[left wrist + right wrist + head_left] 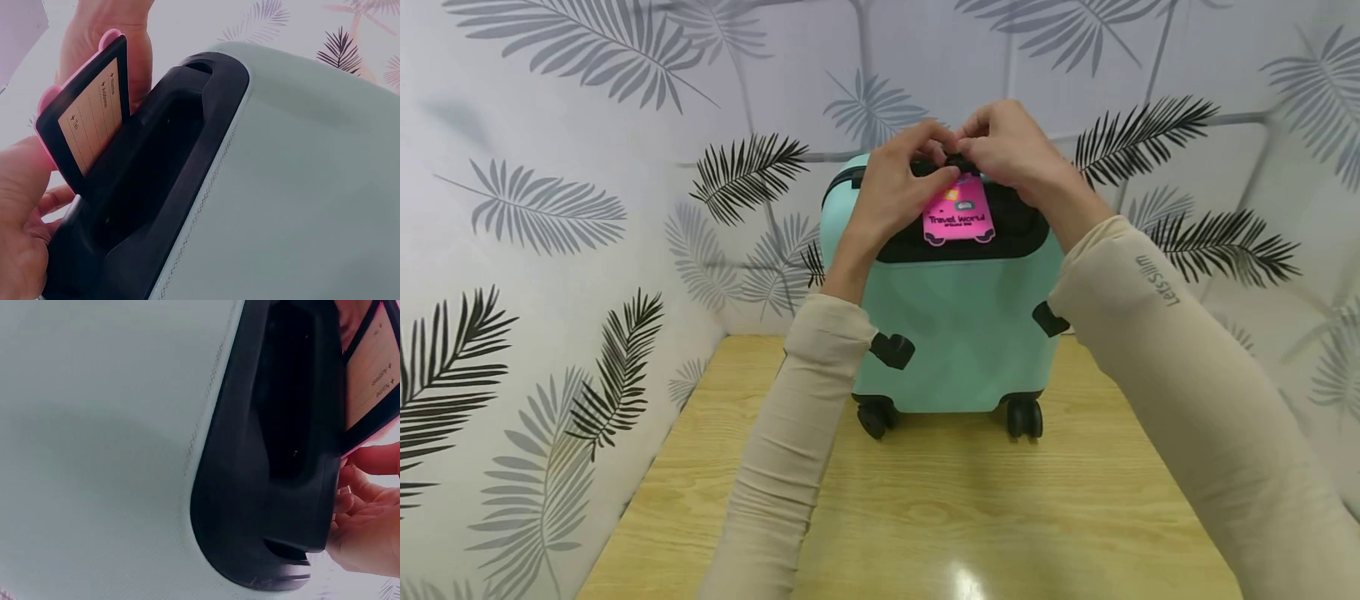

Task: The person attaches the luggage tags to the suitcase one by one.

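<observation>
A mint-green suitcase (962, 333) stands upright on its wheels, with a black panel (1018, 225) around its top handle. Against that panel hangs a pink luggage tag (958, 223) lettered "Travel World". My left hand (895, 183) has its fingers curled at the tag's upper end, the thumb by its top edge. Close beside it, my right hand (1011, 150) pinches at the same spot, fingertips nearly meeting the left ones. What looks like the tag's black strap is mostly hidden by the fingers. The left wrist view shows the tag's back with a lined name card (94, 115).
Under the suitcase is a wood-grain table (925, 500). A pale wall covering (587, 275) with grey and black leaf prints rises behind and at the sides. Two black side pieces (893, 351) jut from the suitcase near the forearms.
</observation>
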`<state>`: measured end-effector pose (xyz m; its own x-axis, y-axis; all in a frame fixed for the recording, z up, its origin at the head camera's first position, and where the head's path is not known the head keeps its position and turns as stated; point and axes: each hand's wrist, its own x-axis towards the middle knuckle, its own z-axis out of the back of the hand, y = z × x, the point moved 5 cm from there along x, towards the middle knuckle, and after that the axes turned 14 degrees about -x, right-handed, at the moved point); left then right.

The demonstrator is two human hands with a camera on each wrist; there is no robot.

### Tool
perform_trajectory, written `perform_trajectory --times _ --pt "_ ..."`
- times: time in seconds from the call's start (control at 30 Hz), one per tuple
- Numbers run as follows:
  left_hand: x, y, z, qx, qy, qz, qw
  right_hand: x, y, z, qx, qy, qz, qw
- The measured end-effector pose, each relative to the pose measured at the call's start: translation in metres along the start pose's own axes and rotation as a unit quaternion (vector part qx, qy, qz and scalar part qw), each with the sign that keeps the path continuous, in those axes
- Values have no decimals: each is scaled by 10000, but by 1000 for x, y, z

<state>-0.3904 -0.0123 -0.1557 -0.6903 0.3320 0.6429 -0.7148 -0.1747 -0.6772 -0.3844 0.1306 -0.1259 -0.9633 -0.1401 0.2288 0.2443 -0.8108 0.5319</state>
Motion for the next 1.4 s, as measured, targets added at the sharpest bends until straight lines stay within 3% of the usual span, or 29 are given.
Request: perform_trajectory --times 0.4,0.6,0.87,1.4 --pt "-3 0 2 4 -39 -82 10000 6 5 -4 -404 -383 -232 9982" --pt "-3 1 4 76 -164 -240 9996 6 2 -8 102 -647 -158 9977" --pt "-1 -2 0 76 -101 -475 9988 0 -9 -1 832 -384 -126 9957" --pt "-1 -5 -4 519 -18 -930 9943 7 -9 -3 1033 -972 -810 9866"
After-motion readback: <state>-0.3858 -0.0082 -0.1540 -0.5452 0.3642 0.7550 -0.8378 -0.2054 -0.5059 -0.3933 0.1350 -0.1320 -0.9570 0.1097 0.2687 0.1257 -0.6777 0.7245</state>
